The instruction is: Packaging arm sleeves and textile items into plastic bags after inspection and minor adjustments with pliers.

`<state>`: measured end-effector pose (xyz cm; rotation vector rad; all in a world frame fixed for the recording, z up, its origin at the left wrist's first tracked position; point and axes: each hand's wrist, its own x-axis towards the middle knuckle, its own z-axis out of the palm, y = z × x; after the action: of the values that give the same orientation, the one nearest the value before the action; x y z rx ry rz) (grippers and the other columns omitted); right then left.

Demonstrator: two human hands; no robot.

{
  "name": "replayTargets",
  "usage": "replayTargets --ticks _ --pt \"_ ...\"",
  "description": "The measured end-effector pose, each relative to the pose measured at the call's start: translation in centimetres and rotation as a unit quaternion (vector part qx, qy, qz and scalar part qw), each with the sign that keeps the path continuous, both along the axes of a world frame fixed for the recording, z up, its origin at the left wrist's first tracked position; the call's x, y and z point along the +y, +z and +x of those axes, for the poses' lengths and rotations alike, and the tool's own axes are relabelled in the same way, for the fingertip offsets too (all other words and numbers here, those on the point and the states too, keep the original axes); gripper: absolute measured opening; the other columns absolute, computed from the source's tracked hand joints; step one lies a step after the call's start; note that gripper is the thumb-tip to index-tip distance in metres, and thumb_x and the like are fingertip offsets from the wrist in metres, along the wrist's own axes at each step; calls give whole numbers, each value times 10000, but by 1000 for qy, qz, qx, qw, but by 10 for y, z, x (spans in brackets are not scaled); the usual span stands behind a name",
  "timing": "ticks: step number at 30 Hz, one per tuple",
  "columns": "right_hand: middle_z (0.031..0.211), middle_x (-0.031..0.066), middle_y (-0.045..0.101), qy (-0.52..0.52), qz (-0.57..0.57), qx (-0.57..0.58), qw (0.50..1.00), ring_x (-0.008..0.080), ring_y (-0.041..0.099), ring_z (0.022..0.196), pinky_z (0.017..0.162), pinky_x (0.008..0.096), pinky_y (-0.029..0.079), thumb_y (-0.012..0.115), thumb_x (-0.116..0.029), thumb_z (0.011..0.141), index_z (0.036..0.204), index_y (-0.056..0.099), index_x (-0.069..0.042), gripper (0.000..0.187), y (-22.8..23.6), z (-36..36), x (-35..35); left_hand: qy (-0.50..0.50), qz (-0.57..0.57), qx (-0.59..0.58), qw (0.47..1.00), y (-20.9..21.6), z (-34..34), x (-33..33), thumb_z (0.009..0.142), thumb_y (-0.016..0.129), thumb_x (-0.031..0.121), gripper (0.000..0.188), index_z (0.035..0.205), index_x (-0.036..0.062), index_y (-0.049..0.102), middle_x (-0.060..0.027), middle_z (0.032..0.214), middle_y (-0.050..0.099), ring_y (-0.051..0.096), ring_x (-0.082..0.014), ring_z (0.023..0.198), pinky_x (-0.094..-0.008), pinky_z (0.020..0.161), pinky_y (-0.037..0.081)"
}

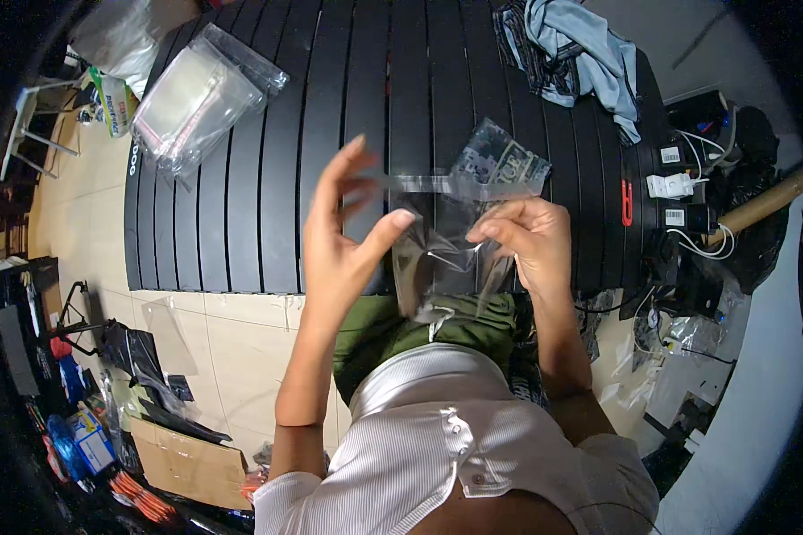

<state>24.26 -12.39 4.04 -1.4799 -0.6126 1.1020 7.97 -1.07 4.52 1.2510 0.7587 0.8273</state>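
A clear plastic bag (442, 267) hangs in front of me over the table's near edge, its lower part above my lap. My right hand (540, 241) pinches it at the right side between thumb and fingers. My left hand (337, 245) is at the bag's left, fingers and thumb spread, the fingertips slightly blurred; the thumb tip is close to the plastic. Just beyond the bag, a dark flat piece with a pale pattern (500, 159) lies on the black slatted table (281, 178). Whether it is fabric or a printed packet I cannot tell.
Clear plastic sleeves (192, 98) are stacked at the table's far left. A crumpled light-blue and black cloth (584, 58) lies far right. A red slim object (627, 203) is near the right edge, beside chargers and white cables (678, 185). A cardboard box (187, 464) stands on the floor at left.
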Motion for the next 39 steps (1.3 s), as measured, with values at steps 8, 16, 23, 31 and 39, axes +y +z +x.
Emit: replayTargets --ticks 8,16,23,31,39 --pt "690 91 605 -31 263 -484 834 204 572 629 561 296 459 771 -7 587 636 548 -19 229 3 -20 6 -47 232 171 956 34 0 -10 764 667 223 450 1132 9 522 -116 1079 555 525 -197 960 -326 805 430" --pt "874 38 593 65 289 -664 686 220 504 876 732 372 403 747 -176 532 707 593 -85 250 1 -31 4 -70 9 76 995 33 0 -17 844 515 -20 449 1270 18 377 -135 888 642 605 -127 800 -243 705 492" --pt "1059 91 512 191 140 -675 698 250 497 863 774 366 394 688 -227 625 1035 555 -75 457 11 -26 18 -2 244 120 962 37 3 -10 713 480 -159 490 1134 79 557 -165 1039 593 613 -201 895 -265 701 485" --pt "1179 121 464 89 97 -684 718 248 534 836 720 354 434 621 -115 703 1025 540 -14 347 -5 -38 23 86 540 142 825 16 13 2 664 574 -91 181 803 15 622 -163 1052 590 626 -258 831 -289 686 510" --pt "1028 79 545 94 30 -824 558 150 519 647 533 258 421 546 -154 715 857 616 -39 196 3 -17 57 50 541 252 801 13 29 18 729 572 -39 221 931 47 593 -79 903 608 593 -261 773 -335 655 484"
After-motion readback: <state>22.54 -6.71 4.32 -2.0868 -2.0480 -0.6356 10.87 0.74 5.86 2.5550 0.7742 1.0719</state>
